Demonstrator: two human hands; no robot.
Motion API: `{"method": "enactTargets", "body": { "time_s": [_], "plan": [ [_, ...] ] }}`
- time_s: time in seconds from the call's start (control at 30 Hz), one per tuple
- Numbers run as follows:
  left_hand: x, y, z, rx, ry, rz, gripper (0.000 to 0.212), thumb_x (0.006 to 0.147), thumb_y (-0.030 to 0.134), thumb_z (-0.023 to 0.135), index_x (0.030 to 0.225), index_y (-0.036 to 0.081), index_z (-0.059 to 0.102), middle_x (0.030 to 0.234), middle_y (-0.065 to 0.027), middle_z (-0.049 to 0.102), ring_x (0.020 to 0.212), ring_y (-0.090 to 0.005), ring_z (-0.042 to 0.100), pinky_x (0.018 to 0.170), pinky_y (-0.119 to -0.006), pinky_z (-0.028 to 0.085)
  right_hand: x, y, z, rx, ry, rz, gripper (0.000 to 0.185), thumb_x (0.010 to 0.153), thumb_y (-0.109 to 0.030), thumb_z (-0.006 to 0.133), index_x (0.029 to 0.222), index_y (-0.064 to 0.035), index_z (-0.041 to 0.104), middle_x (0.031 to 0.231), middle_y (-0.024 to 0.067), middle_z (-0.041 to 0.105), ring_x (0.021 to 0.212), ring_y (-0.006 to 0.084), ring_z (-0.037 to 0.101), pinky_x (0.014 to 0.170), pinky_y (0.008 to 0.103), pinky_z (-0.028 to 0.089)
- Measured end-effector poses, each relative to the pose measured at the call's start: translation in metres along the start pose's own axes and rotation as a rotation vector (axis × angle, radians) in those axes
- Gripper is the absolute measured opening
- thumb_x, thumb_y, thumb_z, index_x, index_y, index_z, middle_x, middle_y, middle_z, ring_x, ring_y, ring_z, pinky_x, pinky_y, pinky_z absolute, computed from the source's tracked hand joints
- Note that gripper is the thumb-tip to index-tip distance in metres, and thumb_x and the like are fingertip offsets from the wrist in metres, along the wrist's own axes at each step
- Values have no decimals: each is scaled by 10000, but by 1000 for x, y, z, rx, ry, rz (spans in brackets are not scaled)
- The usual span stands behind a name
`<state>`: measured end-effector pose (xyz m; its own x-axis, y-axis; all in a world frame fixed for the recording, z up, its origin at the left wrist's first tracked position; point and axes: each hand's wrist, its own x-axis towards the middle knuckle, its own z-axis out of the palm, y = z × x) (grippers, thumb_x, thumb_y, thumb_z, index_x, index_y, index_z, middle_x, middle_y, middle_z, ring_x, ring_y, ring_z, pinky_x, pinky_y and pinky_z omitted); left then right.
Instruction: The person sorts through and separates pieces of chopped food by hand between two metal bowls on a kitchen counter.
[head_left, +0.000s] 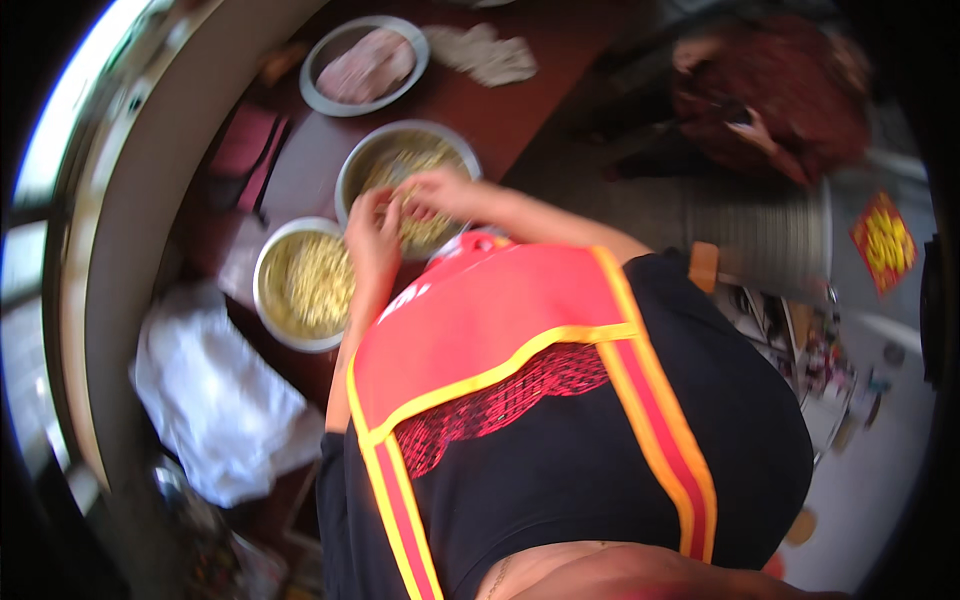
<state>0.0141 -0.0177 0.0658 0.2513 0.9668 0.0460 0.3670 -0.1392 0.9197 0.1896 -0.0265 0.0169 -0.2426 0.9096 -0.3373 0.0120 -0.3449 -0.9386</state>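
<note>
Both of my hands meet over a metal bowl (349, 161) holding pale yellow-green pieces, perhaps bean sprouts (412, 161). My left hand (375, 217) is at the bowl's left edge with bent fingers. My right hand (435, 193) reaches over the bowl, fingertips close to those of the left. Blur hides whether either holds a piece. Left of my left wrist stands a second pale-rimmed bowl (262, 281), with more of the same yellowish pieces (322, 281) in it. I wear a red apron (495, 300) with yellow edging.
A metal bowl with pale pink raw meat (369, 66) stands at the far side of the dark red table (559, 45), beside a crumpled cloth (487, 56). A pink folded item (255, 154) and a white plastic bag (217, 397) lie left. Another person (772, 97) is at the upper right.
</note>
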Motion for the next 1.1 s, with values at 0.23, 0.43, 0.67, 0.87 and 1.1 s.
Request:
{"method": "enactTargets", "body": {
  "time_s": [0.23,0.43,0.67,0.87,1.1],
  "plan": [
    [7,9,7,200,-40,191,111,823,85,663,923,46,634,895,-133,607,752,-306,620,650,-374,503,-3,-1,10,146,-37,-9,354,953,-56,422,1287,16,515,1028,130,671,923,193,677,794,321,566],
    [5,-3,12,98,-72,92,102,811,84,687,858,22,621,810,-113,618,693,-250,600,636,-344,478,-10,-3,8,189,30,78,312,1007,-244,445,1154,23,512,1022,158,661,866,249,689,749,360,576],
    [4,3,0,-22,-118,-108,105,841,100,668,828,6,624,732,-88,652,647,-168,603,624,-308,485,-13,-14,13,222,26,132,252,979,-170,473,1131,28,509,980,163,672,881,259,695,741,361,571],
    [4,-6,5,48,-121,-6,96,846,101,655,839,14,615,728,-92,637,644,-176,593,629,-315,483,-11,-6,11,196,81,116,222,922,-132,526,1069,34,542,941,176,689,832,253,707,709,338,583],
    [0,-12,2,38,-111,-86,88,856,91,638,852,21,584,732,-70,637,649,-151,598,630,-302,482,-13,-9,20,162,88,147,146,857,-93,597,944,24,583,856,139,686,771,209,703,682,312,584]
  ]
}}
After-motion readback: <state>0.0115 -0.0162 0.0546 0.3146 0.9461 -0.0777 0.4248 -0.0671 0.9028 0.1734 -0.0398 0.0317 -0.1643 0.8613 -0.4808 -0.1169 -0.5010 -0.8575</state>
